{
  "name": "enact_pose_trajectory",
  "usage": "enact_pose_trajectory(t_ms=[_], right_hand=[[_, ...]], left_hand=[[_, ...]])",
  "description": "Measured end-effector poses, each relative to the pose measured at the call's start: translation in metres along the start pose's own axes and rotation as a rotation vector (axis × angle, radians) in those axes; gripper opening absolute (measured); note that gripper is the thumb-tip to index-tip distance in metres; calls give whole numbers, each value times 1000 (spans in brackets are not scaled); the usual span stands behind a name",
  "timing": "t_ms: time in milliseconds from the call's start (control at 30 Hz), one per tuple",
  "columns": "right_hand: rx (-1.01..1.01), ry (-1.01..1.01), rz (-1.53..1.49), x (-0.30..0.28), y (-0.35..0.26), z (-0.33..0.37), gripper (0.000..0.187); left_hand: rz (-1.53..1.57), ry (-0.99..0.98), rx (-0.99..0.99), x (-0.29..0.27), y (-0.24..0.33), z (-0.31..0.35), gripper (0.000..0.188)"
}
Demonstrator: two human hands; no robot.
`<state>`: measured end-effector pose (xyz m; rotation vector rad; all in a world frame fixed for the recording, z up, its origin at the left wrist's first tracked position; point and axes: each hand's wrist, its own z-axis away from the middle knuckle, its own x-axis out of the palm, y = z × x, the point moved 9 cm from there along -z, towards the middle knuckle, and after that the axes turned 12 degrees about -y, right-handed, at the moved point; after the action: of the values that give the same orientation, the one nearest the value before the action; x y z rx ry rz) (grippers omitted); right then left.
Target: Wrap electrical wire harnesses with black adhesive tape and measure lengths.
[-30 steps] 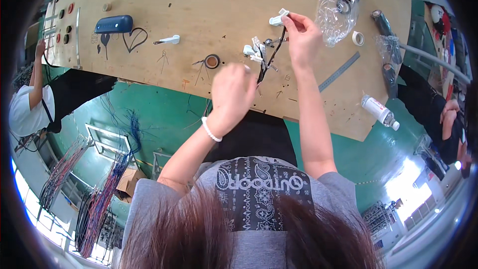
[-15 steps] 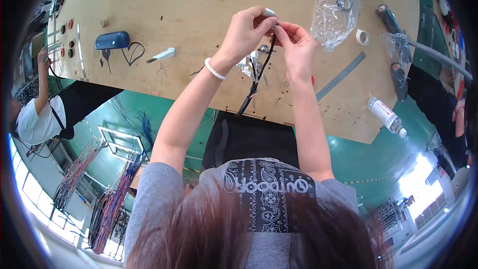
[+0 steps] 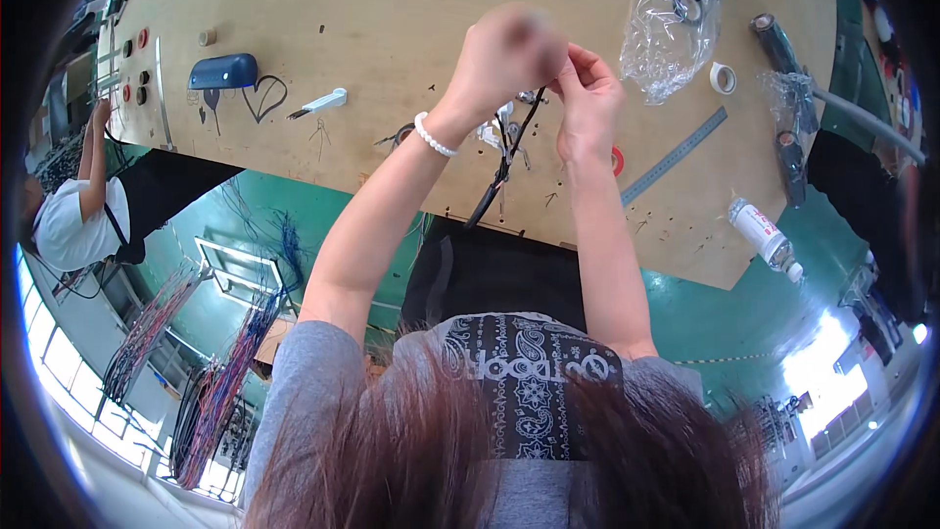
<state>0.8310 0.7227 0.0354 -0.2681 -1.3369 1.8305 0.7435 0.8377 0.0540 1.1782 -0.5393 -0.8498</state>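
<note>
Two hands meet above the counter (image 3: 392, 20), raised close together. My left hand (image 3: 504, 49) is curled shut and blurred; its fingers seem to pinch the top end of a black cable (image 3: 504, 162), though the blur hides the exact grip. My right hand (image 3: 587, 103) touches the left, fingertips pinched on the same upper end. The cable's long axis runs steeply, upper end at the hands, lower end pointing down and slightly left toward the counter's near edge. White connectors (image 3: 494, 132) cluster beside it just under the hands. Well apart on the counter: a blue case (image 3: 223, 71), a clear plastic bag (image 3: 666, 29), a metal ruler (image 3: 676, 155), a tape roll (image 3: 723, 77).
</note>
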Motion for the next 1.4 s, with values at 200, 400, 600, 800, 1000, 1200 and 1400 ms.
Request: enact_pose_trajectory(t_ms=[200, 400, 600, 800, 1000, 1200, 1400], right_hand=[[-105, -63, 288, 3, 1, -21, 14], [-140, -48, 418, -35, 3, 6, 21], [107, 3, 314, -67, 26, 87, 19], [100, -52, 328, -59, 6, 119, 17], [-50, -108, 512, -31, -44, 137, 19], [-5, -431, 812, 35, -48, 99, 20], [-288, -790, 948, 58, -47, 116, 20]], left_hand=[[-292, 113, 67, -14, -1, -7, 21], [-58, 528, 22, -35, -13, 135, 19], [876, -3, -138, 56, -90, 139, 31], [765, 448, -17, 55, -87, 161, 15], [574, 607, 75, 58, -67, 179, 19], [230, 587, 134, 52, -51, 188, 19], [230, 572, 284, 51, -52, 186, 14]])
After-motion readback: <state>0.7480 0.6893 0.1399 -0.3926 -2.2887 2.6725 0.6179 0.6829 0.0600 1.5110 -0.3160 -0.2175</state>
